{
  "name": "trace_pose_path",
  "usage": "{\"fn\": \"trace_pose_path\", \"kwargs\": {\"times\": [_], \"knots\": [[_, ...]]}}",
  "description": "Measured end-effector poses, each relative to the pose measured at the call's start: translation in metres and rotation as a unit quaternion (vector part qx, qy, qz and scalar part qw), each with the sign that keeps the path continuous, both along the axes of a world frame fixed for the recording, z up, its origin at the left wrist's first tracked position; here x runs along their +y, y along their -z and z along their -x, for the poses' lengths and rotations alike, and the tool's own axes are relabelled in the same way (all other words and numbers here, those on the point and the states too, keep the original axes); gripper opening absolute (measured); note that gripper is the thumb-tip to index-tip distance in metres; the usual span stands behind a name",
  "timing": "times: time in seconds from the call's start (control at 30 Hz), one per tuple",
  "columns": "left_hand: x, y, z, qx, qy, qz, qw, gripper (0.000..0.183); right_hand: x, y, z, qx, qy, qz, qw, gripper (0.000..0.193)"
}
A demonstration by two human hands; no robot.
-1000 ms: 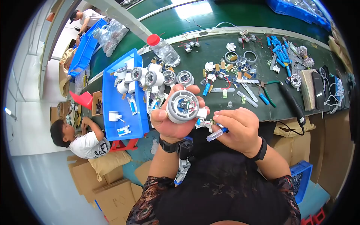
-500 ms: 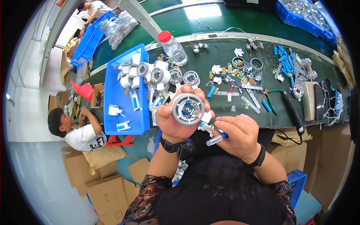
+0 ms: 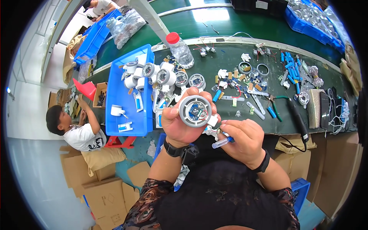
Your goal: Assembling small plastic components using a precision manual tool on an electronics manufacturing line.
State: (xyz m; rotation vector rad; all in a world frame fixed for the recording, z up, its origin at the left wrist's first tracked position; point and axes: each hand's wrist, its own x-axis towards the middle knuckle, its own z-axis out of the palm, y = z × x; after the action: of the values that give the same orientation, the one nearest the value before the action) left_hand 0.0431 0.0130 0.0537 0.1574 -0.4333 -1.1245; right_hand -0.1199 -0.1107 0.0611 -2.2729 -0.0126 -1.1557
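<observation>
Palm up, my left hand (image 3: 172,130) wraps its fingers round a round white housing with a grey rim (image 3: 182,110). Its open face shows a small blue circuit board (image 3: 197,111) with red wires. Close by on the right, my right hand (image 3: 247,143) has its thumb and fingertips pinched by a white arm (image 3: 212,120) that sticks out from the housing. A screwdriver (image 3: 220,143) with a clear blue handle is tucked in the same hand, its handle end pointing left. What exactly the right fingertips pinch is partly hidden.
A blue tray (image 3: 143,122) with similar white housings stands left. Behind is a red-capped jar (image 3: 180,50). Blue cylindrical cells (image 3: 293,67), pliers (image 3: 274,105), a black corded tool (image 3: 299,117) and loose boards cover the bench's right. A person (image 3: 82,130) sits at the left.
My view has shifted slightly. Both hands keep their holds close together, with the housing tilted a little differently. The person at the left has raised an arm toward the boxes.
</observation>
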Motion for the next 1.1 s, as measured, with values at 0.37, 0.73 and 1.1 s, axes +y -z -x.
{"fn": "trace_pose_path", "kwargs": {"times": [0.37,0.73,1.1], "knots": [[0.0004,-0.0013,0.0012,0.0,-0.003,-0.001,1.0,0.058,0.0001,-0.0017,0.0006,0.006,0.0,-0.003,1.0,0.03],[-0.0003,-0.0023,0.0012,0.002,-0.005,0.001,1.0,0.058,0.0002,-0.0042,0.0005,0.017,-0.003,-0.013,1.0,0.029],[0.0015,-0.0039,0.0015,0.003,-0.008,-0.001,1.0,0.057,0.0019,-0.0053,-0.0011,0.043,-0.01,-0.024,0.999,0.028]]}}
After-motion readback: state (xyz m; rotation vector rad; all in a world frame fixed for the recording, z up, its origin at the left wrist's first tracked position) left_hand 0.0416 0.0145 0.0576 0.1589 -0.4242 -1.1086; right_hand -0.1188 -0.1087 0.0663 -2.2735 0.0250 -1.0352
